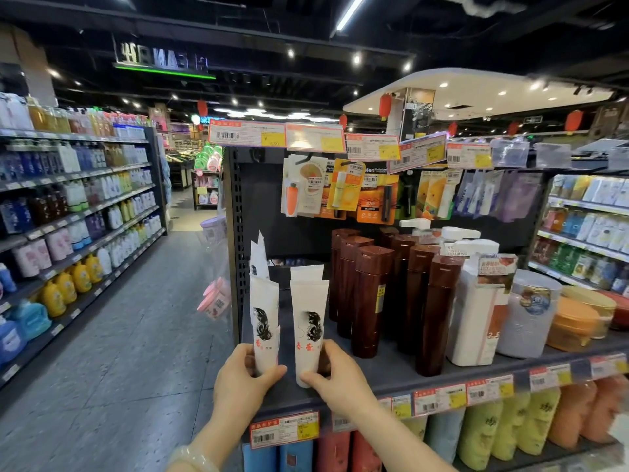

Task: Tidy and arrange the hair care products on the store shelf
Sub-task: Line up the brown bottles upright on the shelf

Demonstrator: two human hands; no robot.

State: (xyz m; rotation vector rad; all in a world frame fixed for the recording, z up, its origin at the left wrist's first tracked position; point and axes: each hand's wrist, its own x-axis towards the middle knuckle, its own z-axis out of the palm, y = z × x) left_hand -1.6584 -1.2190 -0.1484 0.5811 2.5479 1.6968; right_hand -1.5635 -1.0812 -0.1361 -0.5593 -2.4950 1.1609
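Note:
Two rows of white tubes with a black hair drawing and red characters stand cap-down at the left end of the dark shelf (391,376). My left hand (243,381) grips the base of the front tube of the left row (263,321). My right hand (335,376) grips the base of the front tube of the right row (308,321). Both tubes stand upright near the shelf's front edge. More white tubes (259,257) stand behind them. Tall dark brown bottles (371,301) stand just to the right.
White pump bottles (476,311), a pale jar (531,315) and orange tubs (575,321) fill the shelf's right part. Carded items hang on the back panel (340,192). Price tags line the shelf edge. An aisle and stocked shelving (78,212) lie to the left.

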